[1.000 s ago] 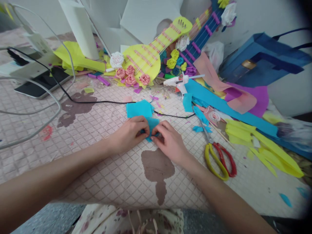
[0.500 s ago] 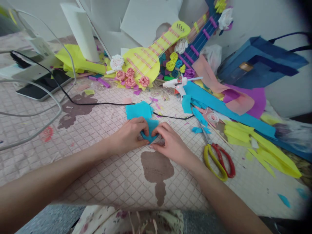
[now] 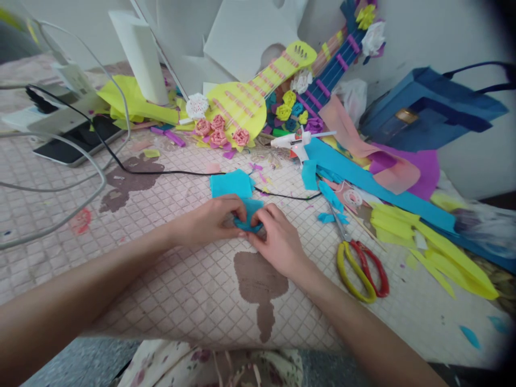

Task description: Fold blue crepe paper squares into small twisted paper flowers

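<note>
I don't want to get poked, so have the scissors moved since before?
No, the scissors lie in the same spot, right of the brown patch.

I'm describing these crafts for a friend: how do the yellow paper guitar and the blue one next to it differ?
The yellow guitar has pink strips across its neck, while the blue guitar has purple ones. The yellow guitar's body is in plain view, whereas the blue guitar's lower part is largely hidden behind flowers and other items. Both lean at a slant and have paper flowers near them.
</note>
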